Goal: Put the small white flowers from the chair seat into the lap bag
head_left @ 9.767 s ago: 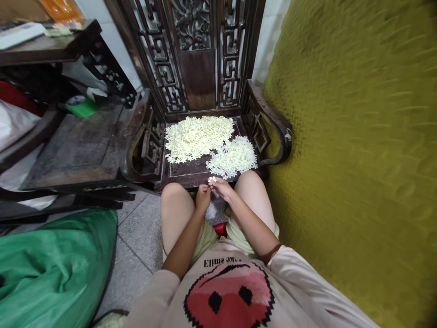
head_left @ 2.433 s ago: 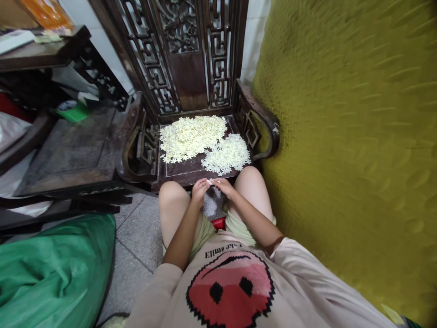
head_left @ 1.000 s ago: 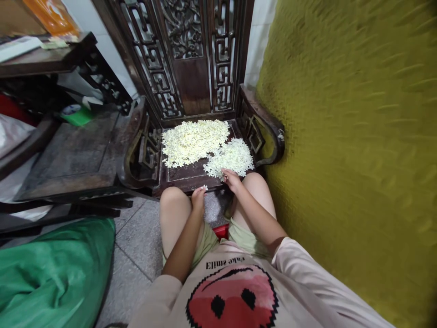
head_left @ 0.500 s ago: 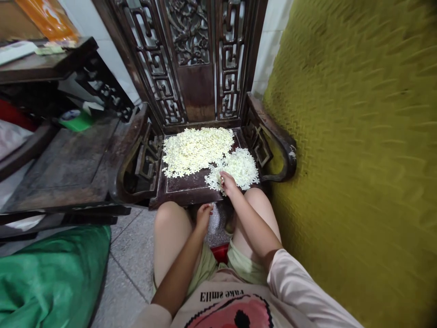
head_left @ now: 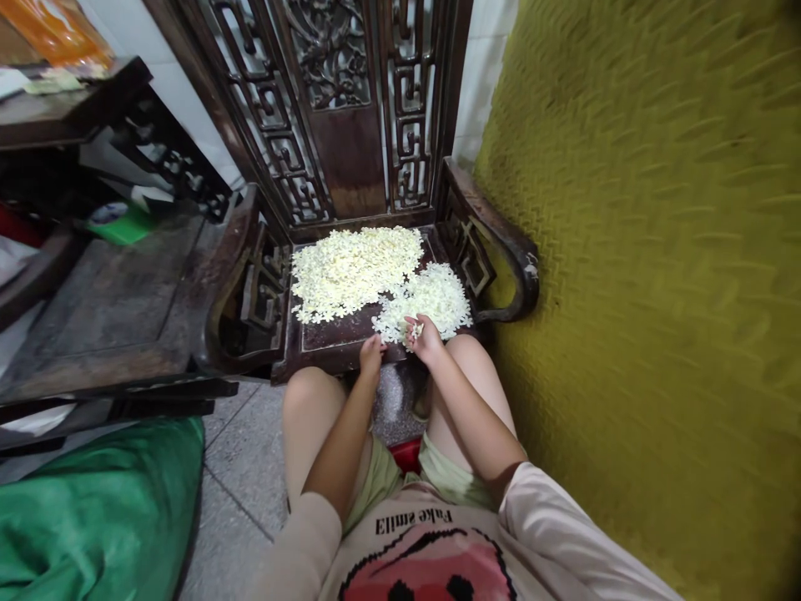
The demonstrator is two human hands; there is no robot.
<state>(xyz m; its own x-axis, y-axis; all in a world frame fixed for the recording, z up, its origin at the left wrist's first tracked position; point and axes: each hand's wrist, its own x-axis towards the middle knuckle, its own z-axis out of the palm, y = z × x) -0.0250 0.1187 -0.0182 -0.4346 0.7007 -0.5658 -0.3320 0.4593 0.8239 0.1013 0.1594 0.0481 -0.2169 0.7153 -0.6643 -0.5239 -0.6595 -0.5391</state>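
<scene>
Two heaps of small flowers lie on the seat of a dark carved wooden chair. The larger, creamy yellow heap covers the back and left of the seat. A smaller, whiter heap sits at the front right. My right hand is at the near edge of the white heap, palm turned up, fingers curled round a few white flowers. Left of it, my left hand is closed at the seat's front edge, fingertips together. Whatever it pinches is too small to make out.
A yellow textured mat rises close along the right side. The chair's curved armrests flank the seat. At left stand another wooden seat with a green container, and a green cloth bundle on the floor.
My left hand has moved up and forward from between the knees to the seat's front edge. My right hand has turned palm up, showing flowers in it. The view has shifted slightly.
</scene>
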